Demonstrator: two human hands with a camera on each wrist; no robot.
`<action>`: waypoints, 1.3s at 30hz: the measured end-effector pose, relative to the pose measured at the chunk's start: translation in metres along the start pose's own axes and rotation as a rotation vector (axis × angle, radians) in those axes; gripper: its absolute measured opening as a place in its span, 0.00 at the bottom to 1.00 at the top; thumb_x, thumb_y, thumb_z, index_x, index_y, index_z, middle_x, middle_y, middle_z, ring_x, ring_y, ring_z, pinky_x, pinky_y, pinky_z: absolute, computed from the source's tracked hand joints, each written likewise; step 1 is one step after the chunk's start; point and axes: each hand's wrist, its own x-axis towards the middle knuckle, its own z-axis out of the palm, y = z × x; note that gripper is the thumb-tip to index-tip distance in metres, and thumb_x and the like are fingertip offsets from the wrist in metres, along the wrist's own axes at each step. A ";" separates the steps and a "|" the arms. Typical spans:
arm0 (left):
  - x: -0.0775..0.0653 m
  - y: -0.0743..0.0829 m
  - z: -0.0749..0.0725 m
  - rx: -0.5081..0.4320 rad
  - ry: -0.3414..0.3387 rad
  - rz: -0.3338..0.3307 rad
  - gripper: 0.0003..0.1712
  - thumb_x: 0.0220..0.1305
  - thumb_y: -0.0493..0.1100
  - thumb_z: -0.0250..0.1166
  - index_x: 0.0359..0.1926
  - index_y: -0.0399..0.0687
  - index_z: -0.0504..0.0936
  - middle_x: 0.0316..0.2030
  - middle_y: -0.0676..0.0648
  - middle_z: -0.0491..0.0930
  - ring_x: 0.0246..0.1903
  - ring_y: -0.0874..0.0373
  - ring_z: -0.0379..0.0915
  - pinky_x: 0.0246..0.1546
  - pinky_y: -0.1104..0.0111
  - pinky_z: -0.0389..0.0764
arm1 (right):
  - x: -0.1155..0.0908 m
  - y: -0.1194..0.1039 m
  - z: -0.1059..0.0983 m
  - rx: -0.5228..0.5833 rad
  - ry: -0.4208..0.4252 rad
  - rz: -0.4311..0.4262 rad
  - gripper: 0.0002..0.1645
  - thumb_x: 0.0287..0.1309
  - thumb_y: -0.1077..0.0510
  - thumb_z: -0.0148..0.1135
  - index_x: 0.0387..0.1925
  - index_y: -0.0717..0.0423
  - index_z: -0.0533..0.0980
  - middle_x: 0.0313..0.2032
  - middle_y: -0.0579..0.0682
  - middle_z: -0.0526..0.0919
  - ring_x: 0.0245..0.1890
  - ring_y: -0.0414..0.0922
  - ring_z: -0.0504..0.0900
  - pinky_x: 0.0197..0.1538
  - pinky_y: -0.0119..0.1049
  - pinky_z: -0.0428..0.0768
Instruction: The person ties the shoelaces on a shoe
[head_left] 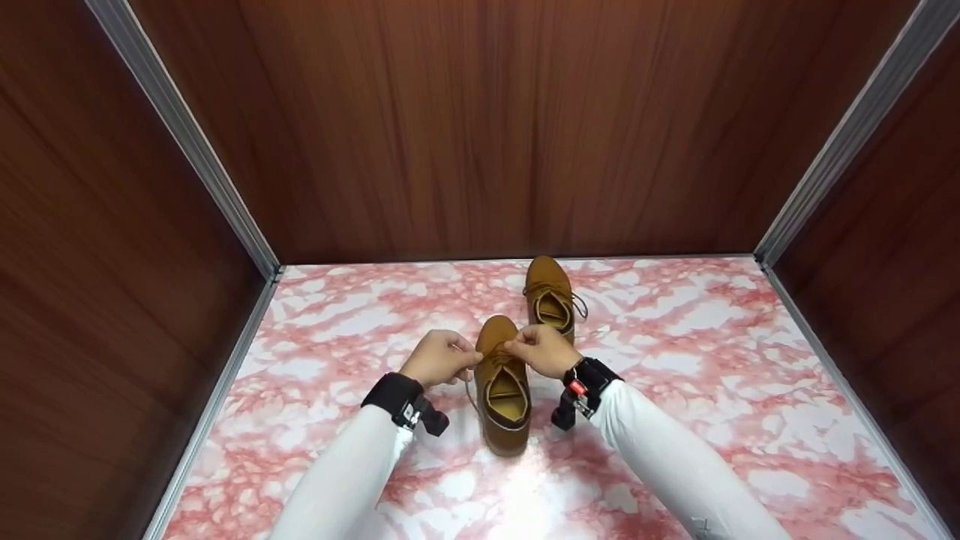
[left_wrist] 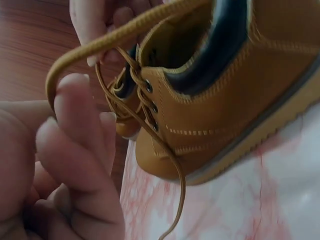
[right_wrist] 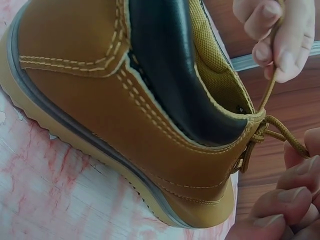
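A tan lace-up shoe (head_left: 504, 442) with a dark padded collar stands on the floor, toe pointing away from me. My left hand (head_left: 442, 358) pinches one end of its brown lace (right_wrist: 269, 90) left of the tongue. On the other side my right hand (head_left: 546, 351) pinches the other lace end (right_wrist: 290, 137) between thumb and fingers. Between the hands the laces cross in a small knot (right_wrist: 257, 136) above the eyelets (left_wrist: 148, 86). A loose lace end (left_wrist: 181, 192) hangs down the shoe's side.
The matching shoe (head_left: 547, 271) stands farther off, slightly right, its lace looped at the side. Red-and-white marbled flooring (head_left: 337, 322) lies beneath both. Brown wood-grain panels (head_left: 465, 135) with metal corner strips (head_left: 187, 135) enclose the back and sides.
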 end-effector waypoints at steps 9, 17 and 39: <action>-0.005 0.009 0.006 -0.244 -0.053 -0.101 0.12 0.68 0.41 0.70 0.37 0.33 0.84 0.20 0.50 0.84 0.18 0.67 0.77 0.20 0.78 0.77 | 0.001 -0.004 -0.002 -0.008 -0.019 -0.023 0.15 0.67 0.55 0.65 0.24 0.55 0.78 0.20 0.37 0.71 0.21 0.37 0.66 0.26 0.29 0.64; -0.005 0.004 -0.001 0.152 -0.029 -0.083 0.19 0.68 0.48 0.70 0.30 0.34 0.88 0.20 0.49 0.87 0.18 0.66 0.79 0.20 0.76 0.74 | 0.001 -0.007 -0.003 -0.023 -0.010 0.001 0.14 0.68 0.54 0.66 0.26 0.54 0.80 0.21 0.38 0.73 0.23 0.37 0.68 0.28 0.30 0.67; 0.001 0.008 -0.004 -0.466 -0.143 -0.145 0.18 0.73 0.41 0.66 0.51 0.27 0.82 0.30 0.50 0.88 0.23 0.71 0.80 0.23 0.82 0.77 | 0.004 -0.006 -0.009 -0.045 -0.015 -0.051 0.17 0.67 0.56 0.66 0.21 0.55 0.78 0.17 0.37 0.69 0.20 0.36 0.67 0.25 0.29 0.65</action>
